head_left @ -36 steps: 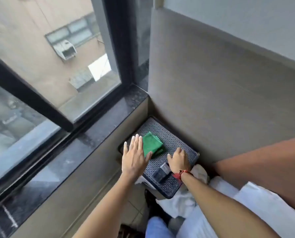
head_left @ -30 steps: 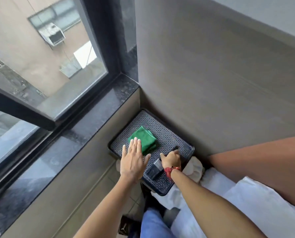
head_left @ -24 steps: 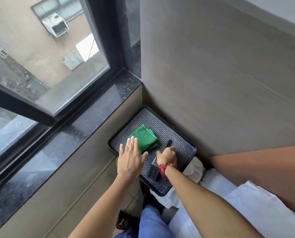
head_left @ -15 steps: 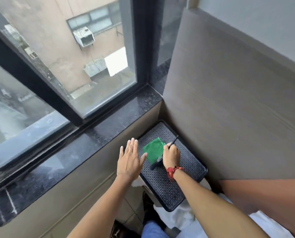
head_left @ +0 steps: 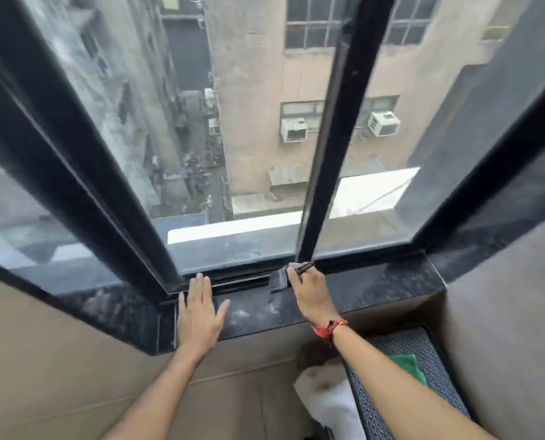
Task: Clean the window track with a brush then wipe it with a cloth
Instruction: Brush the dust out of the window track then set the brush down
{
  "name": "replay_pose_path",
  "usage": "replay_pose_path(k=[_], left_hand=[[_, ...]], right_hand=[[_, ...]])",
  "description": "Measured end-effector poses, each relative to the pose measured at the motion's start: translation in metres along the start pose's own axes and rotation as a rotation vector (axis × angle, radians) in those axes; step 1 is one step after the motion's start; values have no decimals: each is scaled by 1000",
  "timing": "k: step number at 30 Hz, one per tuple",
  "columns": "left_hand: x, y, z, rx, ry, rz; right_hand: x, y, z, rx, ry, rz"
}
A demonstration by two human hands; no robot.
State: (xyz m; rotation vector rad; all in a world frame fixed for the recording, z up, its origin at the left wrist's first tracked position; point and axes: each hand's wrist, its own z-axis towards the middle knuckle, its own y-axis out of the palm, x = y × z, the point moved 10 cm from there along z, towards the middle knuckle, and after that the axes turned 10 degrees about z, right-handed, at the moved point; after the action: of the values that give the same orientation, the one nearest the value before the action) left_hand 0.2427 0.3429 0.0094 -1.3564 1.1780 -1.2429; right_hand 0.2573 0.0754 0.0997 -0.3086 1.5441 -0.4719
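The window track (head_left: pixel 239 280) is a dark slot at the foot of the black sliding window frame. My right hand (head_left: pixel 309 289) grips a small dark brush (head_left: pixel 279 280) whose bristles rest at the track's right end. Its thin handle pokes out above my fingers. My left hand (head_left: pixel 199 309) lies flat, fingers spread, on the dark granite sill (head_left: pixel 376 287), fingertips reaching the track's left part. The folded green cloth (head_left: pixel 410 368) lies on a dark patterned tray (head_left: pixel 423 347) at the lower right, partly hidden by my right forearm.
Black vertical window bars (head_left: pixel 331 154) rise from the sill, with glass and buildings behind. A brown panel wall (head_left: pixel 503 312) closes the right side. White fabric (head_left: pixel 328 401) lies below the tray. A beige wall (head_left: pixel 58 360) runs under the sill.
My right hand lifted the brush off the tray and carried it up to the window track. My left hand moved from beside the tray onto the sill. The view swung up to the window.
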Motion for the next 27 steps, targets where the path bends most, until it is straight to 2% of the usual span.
replay_pose_path(k=[2, 6, 8, 11, 14, 18, 21, 25, 27], left_hand=[[-33, 10, 6, -34, -61, -26], [-59, 28, 1, -71, -51, -8], [-64, 31, -1, -63, -34, 1], [-66, 34, 2, -88, -21, -6], [-66, 35, 4, -101, -24, 8], [-65, 35, 2, -92, -7, 18], [-65, 34, 2, -77, -4, 17], [-63, 31, 1, -73, -15, -7], [-62, 31, 1, -81, -25, -21]], right_hand=[[-9, 25, 6, -21, -8, -21], [-9, 36, 10, 146, -10, -128], [-5, 49, 9, 155, 13, -238], [-8, 89, 6, 93, 61, -258], [-30, 153, 1, -53, 21, -218], [-71, 208, -8, -218, -19, 43], [-68, 195, 2, -183, -18, 27], [-26, 114, 22, 26, 87, -135], [-9, 68, 26, 119, 72, -306]])
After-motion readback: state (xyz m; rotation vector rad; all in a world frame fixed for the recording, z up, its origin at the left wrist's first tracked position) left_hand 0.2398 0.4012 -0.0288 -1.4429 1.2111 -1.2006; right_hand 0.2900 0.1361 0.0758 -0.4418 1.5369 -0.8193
